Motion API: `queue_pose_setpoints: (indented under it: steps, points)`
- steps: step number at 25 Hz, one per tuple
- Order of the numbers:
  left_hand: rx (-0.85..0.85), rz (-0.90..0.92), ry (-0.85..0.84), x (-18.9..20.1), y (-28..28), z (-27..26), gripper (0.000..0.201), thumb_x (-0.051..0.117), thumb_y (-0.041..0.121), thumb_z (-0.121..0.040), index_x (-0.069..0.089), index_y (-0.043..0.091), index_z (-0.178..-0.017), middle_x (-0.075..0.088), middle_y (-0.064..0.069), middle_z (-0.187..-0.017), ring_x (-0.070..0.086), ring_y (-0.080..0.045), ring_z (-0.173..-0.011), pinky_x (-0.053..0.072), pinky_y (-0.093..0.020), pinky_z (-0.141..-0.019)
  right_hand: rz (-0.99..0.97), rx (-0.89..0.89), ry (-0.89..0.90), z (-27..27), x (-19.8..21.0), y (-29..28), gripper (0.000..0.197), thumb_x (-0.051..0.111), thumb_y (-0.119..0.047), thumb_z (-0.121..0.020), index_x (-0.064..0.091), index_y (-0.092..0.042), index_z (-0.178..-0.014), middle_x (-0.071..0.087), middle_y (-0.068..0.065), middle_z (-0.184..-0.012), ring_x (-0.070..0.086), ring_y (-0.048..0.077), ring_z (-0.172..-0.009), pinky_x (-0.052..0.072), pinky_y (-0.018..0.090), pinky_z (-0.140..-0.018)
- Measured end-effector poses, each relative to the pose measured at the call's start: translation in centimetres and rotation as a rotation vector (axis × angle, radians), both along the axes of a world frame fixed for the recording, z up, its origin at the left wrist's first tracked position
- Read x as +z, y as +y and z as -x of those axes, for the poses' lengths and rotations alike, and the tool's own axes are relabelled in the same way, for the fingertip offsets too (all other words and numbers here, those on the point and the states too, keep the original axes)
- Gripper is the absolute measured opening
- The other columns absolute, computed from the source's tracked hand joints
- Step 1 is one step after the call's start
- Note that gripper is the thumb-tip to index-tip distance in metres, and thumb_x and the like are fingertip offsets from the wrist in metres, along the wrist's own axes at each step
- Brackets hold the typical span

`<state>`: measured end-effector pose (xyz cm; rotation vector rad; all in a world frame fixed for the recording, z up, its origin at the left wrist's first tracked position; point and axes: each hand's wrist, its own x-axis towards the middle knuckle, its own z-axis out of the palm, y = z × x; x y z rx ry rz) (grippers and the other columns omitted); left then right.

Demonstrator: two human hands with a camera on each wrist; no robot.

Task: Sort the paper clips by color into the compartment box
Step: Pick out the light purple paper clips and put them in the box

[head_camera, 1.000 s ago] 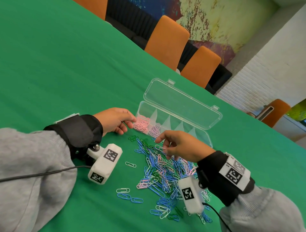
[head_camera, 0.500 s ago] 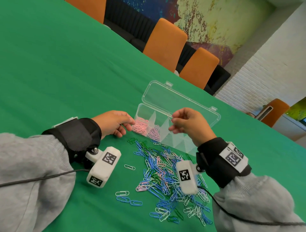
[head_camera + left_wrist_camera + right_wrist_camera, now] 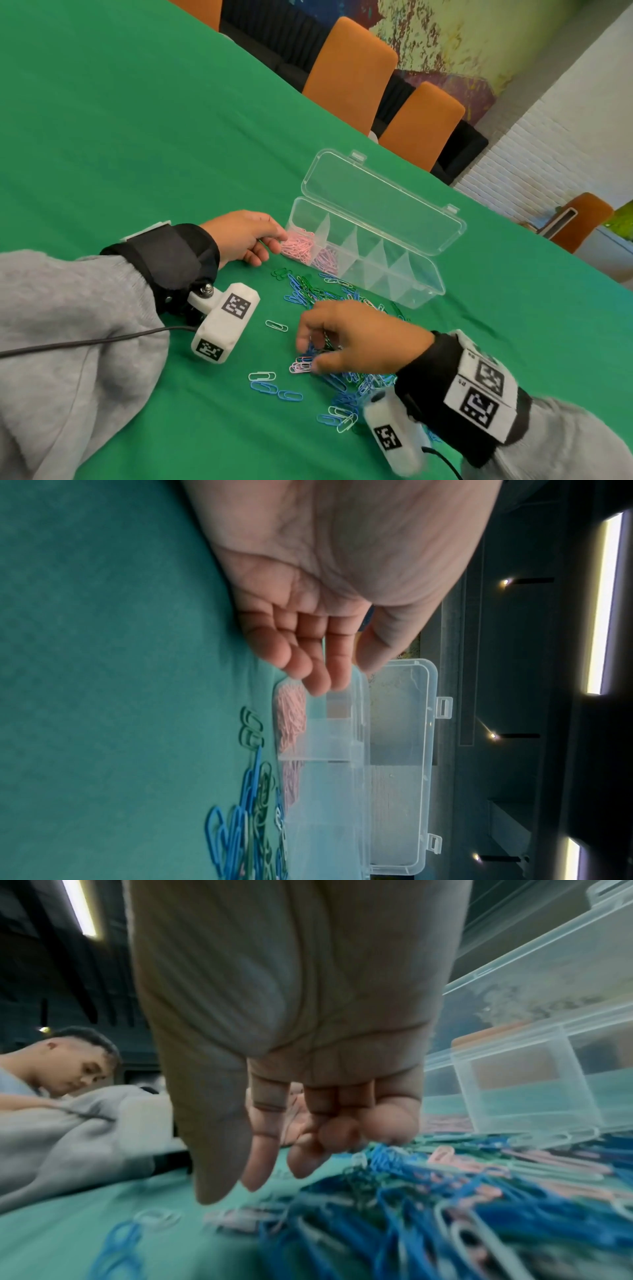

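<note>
The clear compartment box [image 3: 424, 289] lies open on the green table, lid [image 3: 376, 205] flat behind it. Pink clips [image 3: 298, 245] fill its left-end compartment, and paler pink ones [image 3: 325, 258] lie in the second. My left hand [image 3: 277, 243] pinches the box's left end wall between thumb and fingers [image 3: 349, 674]. A mixed pile of blue, green, white and pink paper clips [image 3: 308, 287] lies in front of the box. My right hand [image 3: 308, 354] reaches down onto the pile's near left side. Its thumb and forefinger are apart [image 3: 232, 1185], with nothing between them, beside some pink clips [image 3: 299, 367].
Loose clips lie left of the pile: a white one [image 3: 276, 325], another white one [image 3: 262, 376] and two blue ones [image 3: 263, 387]. Orange chairs [image 3: 349, 68] stand along the table's far edge. The three right-hand box compartments [image 3: 394, 270] hold nothing I can see.
My right hand rose from the pile to above the box, then came back down onto the pile's near left side. The left hand has stayed at the box's end.
</note>
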<state>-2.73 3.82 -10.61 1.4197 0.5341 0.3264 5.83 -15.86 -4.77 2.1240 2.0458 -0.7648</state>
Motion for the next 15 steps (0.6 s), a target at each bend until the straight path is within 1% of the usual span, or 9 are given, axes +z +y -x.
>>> queue_pose_setpoints:
  steps: [2,4,7,10,12,13,15]
  points:
    - [0.002,0.005,-0.006,0.0,0.0,0.0,0.019,0.044,0.01,-0.097,0.057,0.01,-0.082,0.056,-0.004,-0.069,0.046,-0.005,-0.039,0.039,-0.015,-0.04,0.0,0.047,-0.073,0.6,-1.0,-0.4,0.024,0.071,-0.022,-0.079,0.061,-0.019,-0.101,0.05,-0.004,-0.09,0.046,0.011,-0.079,0.04,0.027,-0.075]
    - [-0.001,0.002,-0.006,0.0,0.1,0.0,0.019,0.044,0.011,-0.096,0.057,0.01,-0.082,0.056,-0.004,-0.069,0.046,-0.005,-0.04,0.039,-0.015,-0.039,-0.032,0.035,-0.112,0.8,-1.4,-0.3,0.02,0.069,-0.022,-0.081,0.06,-0.017,-0.098,0.047,-0.006,-0.091,0.045,0.011,-0.08,0.04,0.027,-0.076]
    - [-0.002,0.002,-0.003,0.0,0.1,0.0,0.019,0.044,0.01,-0.096,0.058,0.01,-0.083,0.056,-0.004,-0.069,0.047,-0.006,-0.04,0.04,-0.016,-0.04,-0.076,0.004,-0.103,0.5,-1.5,-0.2,0.009,0.064,-0.019,-0.084,0.059,-0.016,-0.09,0.051,-0.005,-0.087,0.045,0.011,-0.075,0.041,0.029,-0.074]
    - [-0.005,0.002,-0.002,0.0,0.1,-0.1,0.019,0.044,0.011,-0.096,0.058,0.01,-0.083,0.056,-0.004,-0.069,0.047,-0.006,-0.041,0.039,-0.016,-0.041,-0.082,-0.054,-0.068,0.0,-1.5,-0.4,0.004,0.062,-0.018,-0.086,0.058,-0.016,-0.085,0.058,0.001,-0.085,0.047,0.013,-0.071,0.042,0.028,-0.069]
    - [-0.008,0.005,0.003,-0.1,0.0,0.0,0.019,0.044,0.011,-0.096,0.058,0.009,-0.084,0.057,-0.004,-0.069,0.047,-0.006,-0.041,0.04,-0.016,-0.041,-0.08,-0.118,-0.008,-0.3,-1.5,-0.6,0.008,0.062,-0.018,-0.087,0.056,-0.018,-0.082,0.06,0.0,-0.08,0.048,0.01,-0.066,0.043,0.025,-0.066]
    - [-0.01,0.004,0.002,0.0,0.0,-0.1,0.019,0.044,0.011,-0.097,0.058,0.009,-0.085,0.057,-0.004,-0.069,0.047,-0.007,-0.042,0.04,-0.016,-0.041,-0.083,-0.17,0.05,-0.6,-1.3,-0.6,0.011,0.063,-0.017,-0.087,0.055,-0.019,-0.08,0.06,-0.002,-0.076,0.048,0.007,-0.063,0.043,0.022,-0.063]
    - [-0.013,0.007,0.004,0.0,0.1,0.0,0.019,0.044,0.011,-0.097,0.058,0.009,-0.085,0.057,-0.004,-0.069,0.047,-0.007,-0.042,0.04,-0.016,-0.041,-0.101,-0.307,0.248,-1.1,-1.2,-0.8,0.016,0.063,-0.01,-0.087,0.054,-0.02,-0.079,0.058,-0.008,-0.071,0.048,0.002,-0.061,0.041,0.015,-0.06]
